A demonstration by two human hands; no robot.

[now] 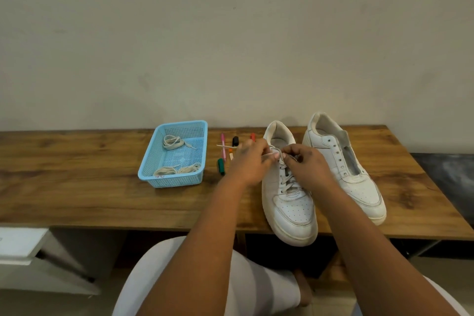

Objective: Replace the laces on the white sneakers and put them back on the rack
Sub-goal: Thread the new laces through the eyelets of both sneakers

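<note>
Both hands, left (252,161) and right (306,161), pinch the lace (278,154) atop the near sneaker (288,197) on the tabletop (77,187), probably tying it. Next, the bare sneaker (343,164) needs lacing.

You see a matt, grained wooden table (77,187), a perforated blue plastic basket (177,179), and scuffed white leather-look sneakers (292,213).

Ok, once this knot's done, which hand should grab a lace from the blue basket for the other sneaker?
Probably the left hand. The blue basket sits on its side of the table, with only pens between. The right hand would have to cross over the laced sneaker; it sits nearer the unlaced sneaker.
</note>
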